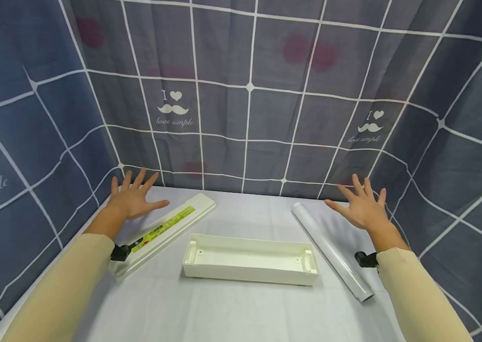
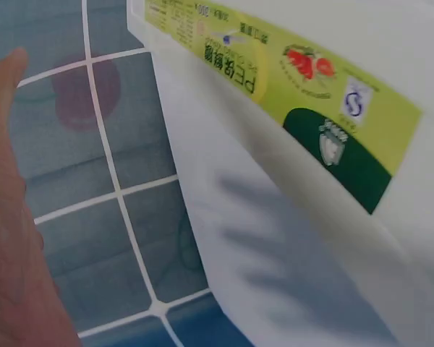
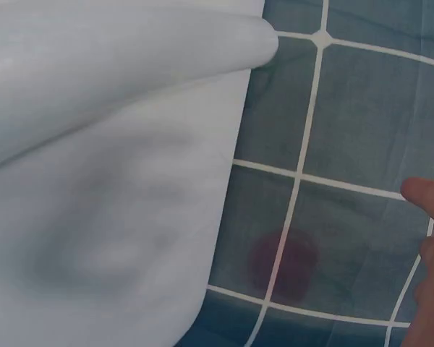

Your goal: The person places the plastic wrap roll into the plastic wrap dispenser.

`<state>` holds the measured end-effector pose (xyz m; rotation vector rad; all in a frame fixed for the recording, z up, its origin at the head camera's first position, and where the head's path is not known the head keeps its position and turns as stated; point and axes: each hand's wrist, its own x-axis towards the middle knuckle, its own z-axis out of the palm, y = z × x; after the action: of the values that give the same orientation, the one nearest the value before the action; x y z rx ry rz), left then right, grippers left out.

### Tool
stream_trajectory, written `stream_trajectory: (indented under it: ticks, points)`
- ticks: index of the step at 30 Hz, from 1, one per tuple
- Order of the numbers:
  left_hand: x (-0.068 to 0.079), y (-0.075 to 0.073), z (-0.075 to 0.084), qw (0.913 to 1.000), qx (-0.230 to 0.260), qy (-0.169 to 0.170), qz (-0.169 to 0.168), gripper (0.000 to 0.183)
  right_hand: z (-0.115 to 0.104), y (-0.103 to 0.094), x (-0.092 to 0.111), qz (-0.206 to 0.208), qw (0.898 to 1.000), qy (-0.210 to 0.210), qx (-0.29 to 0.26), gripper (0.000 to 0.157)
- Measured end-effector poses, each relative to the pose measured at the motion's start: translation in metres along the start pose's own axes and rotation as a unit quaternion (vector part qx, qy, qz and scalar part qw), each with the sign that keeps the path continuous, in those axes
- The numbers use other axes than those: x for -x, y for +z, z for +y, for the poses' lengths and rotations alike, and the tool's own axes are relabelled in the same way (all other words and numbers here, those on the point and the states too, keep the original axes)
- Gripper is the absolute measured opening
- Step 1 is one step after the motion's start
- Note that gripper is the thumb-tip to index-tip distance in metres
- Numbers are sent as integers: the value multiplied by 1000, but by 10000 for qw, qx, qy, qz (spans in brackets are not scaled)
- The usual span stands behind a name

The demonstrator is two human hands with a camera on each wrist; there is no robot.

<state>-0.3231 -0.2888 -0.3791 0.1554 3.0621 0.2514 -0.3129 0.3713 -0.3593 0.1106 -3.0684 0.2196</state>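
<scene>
My left hand [image 1: 133, 197] is held with fingers spread above the far left of the table, holding nothing. Close to it lies a long white lid [image 1: 181, 227] with a yellow-green label [image 2: 304, 87] reading PE in part. On the other side, my right hand [image 1: 362, 206] also has its fingers spread and grips nothing. Nearest to that hand is a roll of cling film [image 1: 330, 249], lying slantwise. Between them sits an off-white long box [image 1: 249, 273], its open top showing a hollow inside. In the right wrist view, the roll's rounded end [image 3: 253, 43] shows near the table edge.
A white cloth [image 1: 232, 311] covers the table. Dark blue-grey checked curtains [image 1: 223, 114] with white lines stand behind it and along both sides, close to the hands. A small black wrist camera [image 1: 120, 252] sits on the left cuff, another wrist camera [image 1: 365, 259] on the right.
</scene>
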Motion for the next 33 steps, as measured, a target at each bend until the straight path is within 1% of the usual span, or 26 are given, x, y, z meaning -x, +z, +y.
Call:
stream_trajectory:
  ticks: [5, 11, 15, 22, 28, 31, 33]
  points:
    - [5, 6, 6, 9999, 2, 116, 54, 118, -3, 13, 13, 138, 9998, -32, -100, 111]
    - [13, 21, 16, 9992, 86, 324, 204, 117, -6, 40, 29, 256, 9995, -93, -167, 105]
    - [20, 28, 22, 9983, 187, 455, 309, 118, -12, 52, 41, 340, 9990, -165, -219, 101]
    - [31, 41, 33, 9957, 421, 642, 521, 114, -21, 59, 57, 412, 9981, -261, -365, 98]
    - [37, 54, 41, 9916, 556, 849, 802, 112, -27, 65, 68, 490, 9973, -309, -444, 96]
    - [43, 60, 49, 9897, 587, 925, 927, 110, -28, 68, 74, 527, 9969, -329, -485, 95]
    - [47, 62, 54, 9889, 636, 961, 938, 109, -27, 71, 78, 538, 9968, -328, -497, 95]
